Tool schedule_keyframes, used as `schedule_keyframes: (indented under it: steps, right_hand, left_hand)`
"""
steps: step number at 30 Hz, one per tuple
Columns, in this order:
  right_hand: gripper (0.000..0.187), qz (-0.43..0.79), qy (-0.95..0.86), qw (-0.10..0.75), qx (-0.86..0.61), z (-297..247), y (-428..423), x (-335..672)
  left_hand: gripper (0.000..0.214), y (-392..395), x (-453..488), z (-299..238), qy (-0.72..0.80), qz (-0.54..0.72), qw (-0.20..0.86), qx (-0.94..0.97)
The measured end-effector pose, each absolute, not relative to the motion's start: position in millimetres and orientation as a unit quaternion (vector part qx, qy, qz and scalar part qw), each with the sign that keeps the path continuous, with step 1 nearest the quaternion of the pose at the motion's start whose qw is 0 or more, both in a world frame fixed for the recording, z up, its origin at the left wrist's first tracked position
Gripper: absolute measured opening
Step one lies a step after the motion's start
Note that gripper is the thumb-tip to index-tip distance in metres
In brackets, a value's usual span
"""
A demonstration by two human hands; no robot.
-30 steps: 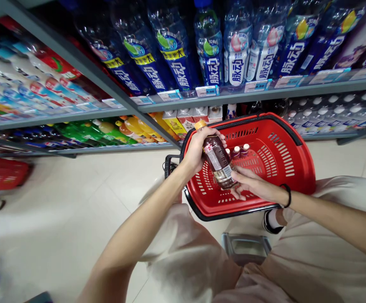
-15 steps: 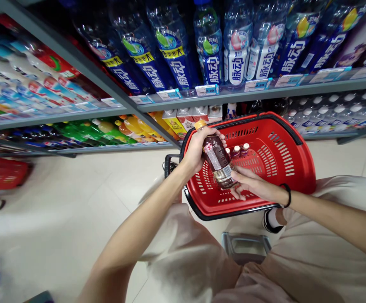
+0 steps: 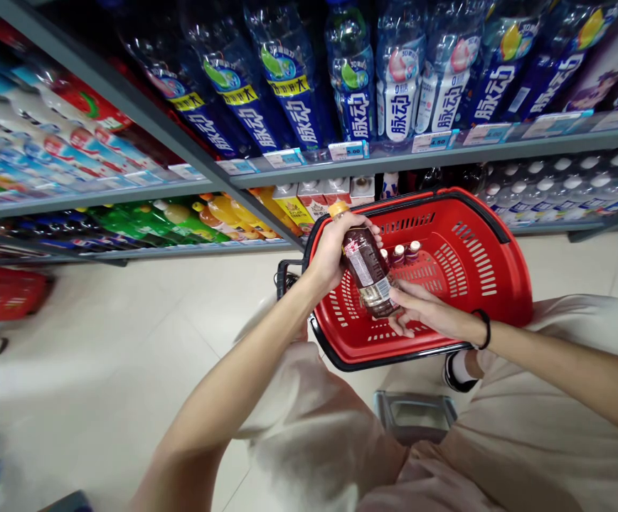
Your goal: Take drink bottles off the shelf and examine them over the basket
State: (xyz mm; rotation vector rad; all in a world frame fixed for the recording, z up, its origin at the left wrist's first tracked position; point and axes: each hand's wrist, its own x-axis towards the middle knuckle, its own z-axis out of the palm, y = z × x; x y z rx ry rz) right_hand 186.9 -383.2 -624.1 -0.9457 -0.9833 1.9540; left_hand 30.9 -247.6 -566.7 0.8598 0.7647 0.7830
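A dark brown drink bottle [image 3: 366,267] with a yellow cap lies tilted between my hands, its printed back label and barcode turned up to me. My left hand [image 3: 335,245] is wrapped round its upper part, just under the cap. Near the base, my right hand [image 3: 418,309] grips it, thumb on the label and fingers partly hidden below. Both hands are over a red shopping basket [image 3: 505,284] with black trim. Inside the basket stand several small bottles [image 3: 398,254] with white caps, partly covered by the brown bottle.
Behind the basket rises a shelf [image 3: 330,171] with blue drink bottles [image 3: 354,85] and price tags. Lower down are juice cartons [image 3: 316,199], green soda bottles [image 3: 127,224] and water bottles [image 3: 548,192]. Another red basket [image 3: 4,291] is at the left. A grey stool [image 3: 415,412] shows between my legs.
Hardly anything differs. The view has shifted very slightly, while both hands keep the same hold on the brown bottle.
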Motion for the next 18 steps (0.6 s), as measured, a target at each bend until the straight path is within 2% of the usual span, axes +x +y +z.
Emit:
schedule_keyframes:
  steps: [8,18]
  right_hand:
    - [0.049,0.754,-0.386,0.391,-0.36,-622.8,-384.3,190.6]
    - [0.055,0.76,-0.382,0.38,-0.363,-621.8,-387.6,189.9]
  left_hand:
    - [0.024,-244.7,39.3,-563.6,0.333,0.357,0.774,0.402]
    - [0.028,-252.6,34.3,-567.2,0.376,0.345,0.763,0.397]
